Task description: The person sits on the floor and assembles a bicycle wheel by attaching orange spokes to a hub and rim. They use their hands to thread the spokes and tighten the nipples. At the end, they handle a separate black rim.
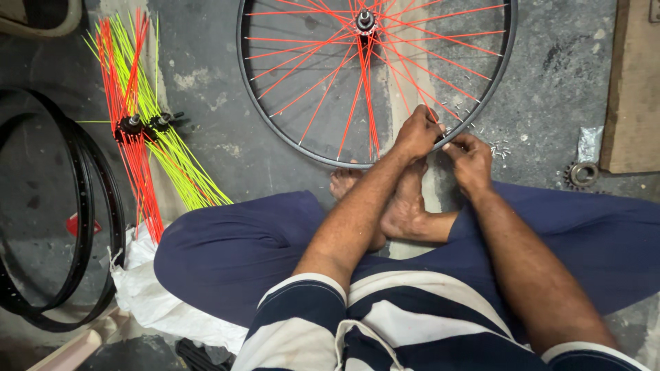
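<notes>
Both hands are meeting at the near-right arc of the bicycle wheel rim (481, 103) lying flat on the concrete floor (550, 82). The left hand (417, 132) is pinching closed on an orange spoke (412, 93) running radially toward the hub (365, 20). The right hand (469, 159) is closing its grip at the rim just beside it; its contents cannot be told.

Concrete floor (227, 137): wheel (289, 130), rims (86, 206), sprocket (582, 174).
</notes>
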